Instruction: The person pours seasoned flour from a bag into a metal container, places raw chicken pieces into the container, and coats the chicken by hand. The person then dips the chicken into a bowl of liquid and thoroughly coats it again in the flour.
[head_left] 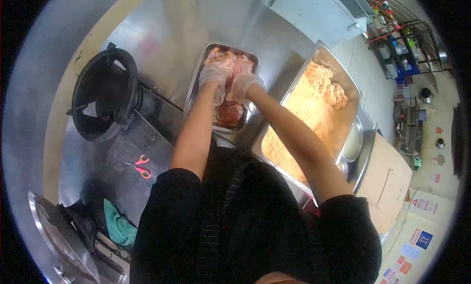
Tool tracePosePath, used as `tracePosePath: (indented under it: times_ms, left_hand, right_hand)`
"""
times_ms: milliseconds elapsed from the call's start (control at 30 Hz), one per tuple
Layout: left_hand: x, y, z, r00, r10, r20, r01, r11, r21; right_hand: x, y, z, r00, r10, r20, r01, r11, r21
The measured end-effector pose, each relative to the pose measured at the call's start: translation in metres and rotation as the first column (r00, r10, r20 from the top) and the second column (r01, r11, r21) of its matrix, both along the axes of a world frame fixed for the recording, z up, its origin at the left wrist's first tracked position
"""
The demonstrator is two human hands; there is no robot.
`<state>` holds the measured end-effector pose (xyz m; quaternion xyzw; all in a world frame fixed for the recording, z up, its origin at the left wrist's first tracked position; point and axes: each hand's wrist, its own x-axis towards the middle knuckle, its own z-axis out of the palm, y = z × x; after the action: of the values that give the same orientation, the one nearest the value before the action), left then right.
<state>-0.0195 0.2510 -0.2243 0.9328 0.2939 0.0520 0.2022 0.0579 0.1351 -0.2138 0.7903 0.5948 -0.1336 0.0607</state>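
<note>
Raw meat pieces (229,112) lie in a metal tray (193,90) near the middle of the view. My left hand (214,78), in a clear plastic glove, is at the left part of the tray, against the pale meat. Beside it, my right hand (245,87), gloved the same way, touches the meat at the tray's right side. The fingers of both hands are hidden by the gloves and the meat. To the right stands a large metal pan (352,88) of orange-tinted flour (314,117), with coated pieces (331,90) at its far end.
A black burner ring (132,73) stands at the left. Pink-handled scissors (143,166) and a green cloth (119,225) lie at the lower left. Beyond the flour pan are a bowl (354,144) and a cardboard box (385,178). Shelving (402,34) stands at the upper right.
</note>
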Motion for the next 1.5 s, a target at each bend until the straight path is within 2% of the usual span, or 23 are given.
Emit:
tracePosePath:
  times_ms: [33, 100, 133, 200, 333, 400, 433, 500, 567, 633, 700, 800, 867, 1000, 1100, 1167, 1200, 1233, 1267, 1367, 1400, 1433, 1500]
  left_hand:
    - [-0.008, -0.007, 0.003, 1.000, 0.001, 0.011, -0.001, 1.000, 0.002]
    - [-0.019, -0.017, 0.010, 0.886, 0.450, 0.114, -0.353, 0.814, -0.462]
    - [-0.019, -0.011, -0.003, 0.889, 0.441, 0.123, -0.344, 0.821, -0.456]
    - [-0.028, -0.003, -0.029, 0.967, 0.253, -0.013, -0.246, 0.924, -0.292]
    - [-0.050, -0.021, -0.005, 0.963, 0.262, -0.059, -0.268, 0.930, -0.251]
    - [-0.064, -0.031, 0.024, 0.967, 0.220, 0.129, -0.198, 0.966, -0.163]
    - [-0.066, -0.028, 0.022, 0.964, 0.233, 0.129, -0.211, 0.964, -0.162]
    - [-0.070, -0.024, 0.019, 0.982, 0.187, -0.017, -0.188, 0.972, -0.142]
    - [-0.072, -0.021, 0.018, 0.990, 0.136, -0.028, -0.139, 0.982, -0.129]
    - [-0.067, -0.020, 0.023, 0.995, 0.092, -0.045, -0.097, 0.987, -0.130]
    - [-0.060, -0.022, 0.024, 0.898, 0.402, -0.176, -0.433, 0.877, -0.208]
    - [-0.051, -0.014, -0.015, 0.949, 0.239, -0.205, -0.267, 0.956, -0.120]
    - [-0.035, -0.004, -0.035, 0.953, 0.125, 0.277, -0.111, 0.992, -0.066]
    - [-0.021, 0.002, -0.051, 0.937, 0.242, 0.250, -0.232, 0.970, -0.069]
    - [-0.023, 0.009, -0.023, 0.984, 0.058, 0.170, -0.039, 0.992, -0.118]
    - [-0.032, -0.003, -0.005, 0.964, -0.090, 0.249, -0.036, 0.886, 0.462]
    - [-0.033, -0.008, 0.008, 0.964, -0.096, 0.246, -0.029, 0.887, 0.460]
    - [-0.034, -0.014, 0.023, 0.912, 0.102, 0.398, -0.112, 0.994, 0.000]
    - [-0.035, -0.019, 0.042, 0.834, 0.346, 0.431, -0.124, 0.877, -0.465]
    - [-0.044, -0.033, 0.112, 0.784, 0.390, 0.484, -0.117, 0.857, -0.501]
    - [-0.045, -0.024, 0.115, 0.782, 0.087, 0.617, 0.107, 0.957, -0.271]
    - [-0.042, -0.029, 0.122, 0.783, 0.084, 0.616, 0.102, 0.960, -0.261]
    - [-0.019, -0.058, 0.147, 0.872, -0.065, 0.484, 0.218, 0.939, -0.265]
  right_hand:
    - [-0.005, 0.003, 0.001, 1.000, 0.001, 0.011, -0.001, 1.000, 0.002]
    - [-0.024, 0.000, 0.012, 0.898, -0.411, -0.155, 0.417, 0.909, 0.005]
    - [-0.027, 0.003, 0.025, 0.896, -0.417, -0.154, 0.424, 0.906, 0.015]
    - [-0.034, 0.002, 0.046, 0.979, -0.204, -0.002, 0.194, 0.933, -0.305]
    - [-0.031, -0.006, 0.077, 0.971, -0.238, -0.039, 0.227, 0.956, -0.184]
    - [-0.026, -0.004, 0.130, 0.909, -0.111, -0.402, 0.114, 0.993, -0.017]
    - [-0.021, 0.001, 0.123, 0.910, -0.099, -0.402, 0.101, 0.995, -0.016]
    - [-0.005, 0.012, 0.093, 0.996, 0.093, -0.016, -0.090, 0.990, 0.109]
    - [0.002, 0.031, 0.058, 0.993, -0.037, -0.112, 0.031, 0.998, -0.053]
    - [-0.001, 0.035, 0.031, 0.955, 0.154, 0.253, -0.194, 0.971, 0.141]
    - [-0.003, 0.042, 0.017, 0.997, 0.083, -0.005, -0.083, 0.996, -0.013]
    - [-0.007, 0.033, 0.007, 0.991, 0.117, 0.063, -0.119, 0.993, 0.021]
    - [0.005, 0.039, 0.009, 0.980, 0.132, 0.146, -0.144, 0.987, 0.072]
    - [0.037, 0.050, -0.026, 0.992, 0.026, -0.124, -0.015, 0.996, 0.086]
    - [0.052, 0.049, -0.043, 0.990, -0.021, -0.143, 0.047, 0.983, 0.178]
    - [0.058, 0.044, -0.048, 0.987, -0.049, -0.156, 0.085, 0.969, 0.234]
    - [0.056, 0.043, -0.042, 0.986, -0.056, -0.159, 0.092, 0.968, 0.232]
    - [0.050, 0.042, -0.025, 0.991, -0.042, -0.130, 0.079, 0.953, 0.291]
    - [0.046, 0.039, -0.006, 0.995, -0.029, -0.099, 0.063, 0.935, 0.350]
    - [0.030, 0.001, 0.079, 0.901, -0.078, -0.426, 0.281, 0.854, 0.438]
    - [0.029, -0.014, 0.106, 0.819, -0.071, -0.569, 0.386, 0.802, 0.457]
    - [0.034, -0.026, 0.117, 0.718, -0.045, -0.695, 0.486, 0.748, 0.453]
    - [0.077, -0.068, 0.094, 0.954, -0.063, -0.292, 0.266, 0.621, 0.737]
